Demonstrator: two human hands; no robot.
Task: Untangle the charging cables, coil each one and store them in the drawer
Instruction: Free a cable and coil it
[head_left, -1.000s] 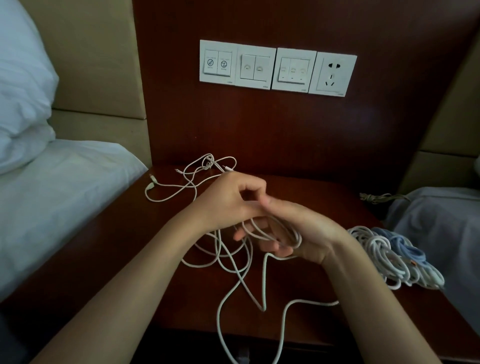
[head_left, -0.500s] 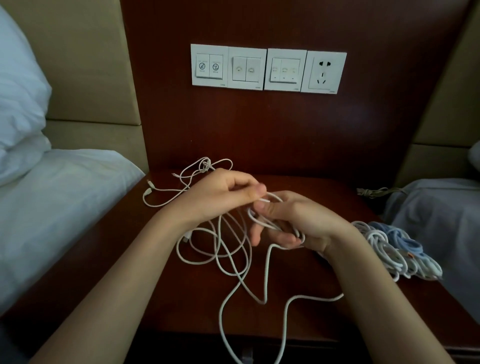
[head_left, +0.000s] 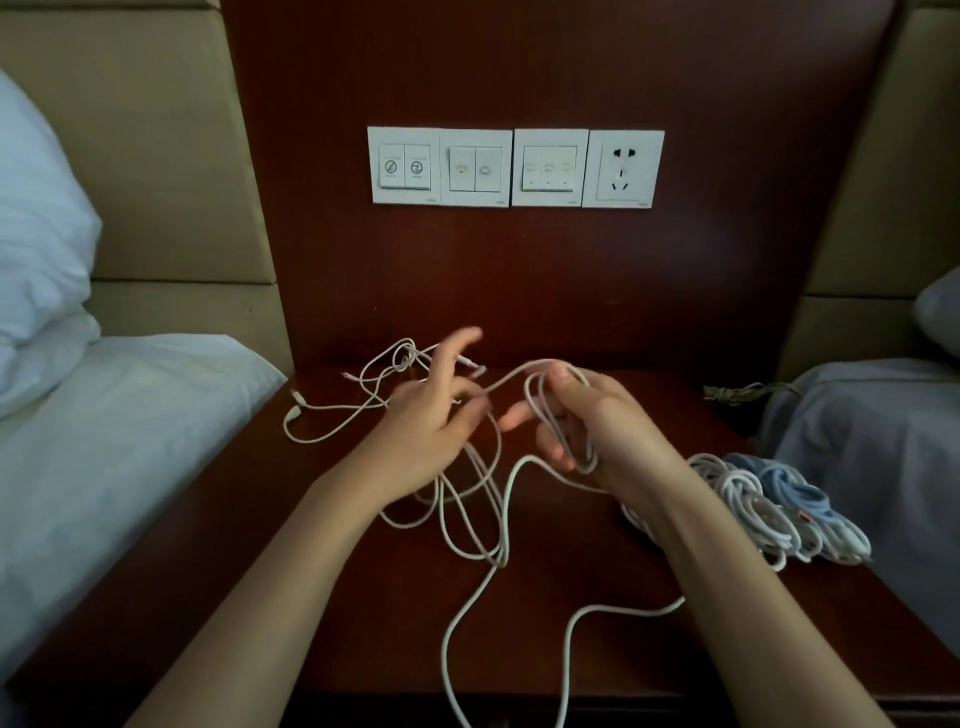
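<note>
Coiling step in hand. My right hand (head_left: 597, 421) grips several loops of the white cable (head_left: 445, 649) wound round its fingers; the rest trails loose across the nightstand (head_left: 260, 545). Left hand (head_left: 431, 421) is blurred, fingers spread — I cannot tell whether it pinches the strand. Next move, I judge: feed slack and wind on a loop — no drawer in view.

A sprawl of loose white charging cables (head_left: 470, 525) covers the middle of the dark wooden nightstand (head_left: 249, 561), while a coiled white-and-blue cable bundle (head_left: 769, 499) blocks its right edge. Bare wood lies open front-left, beside white bedding (head_left: 104, 441).
</note>
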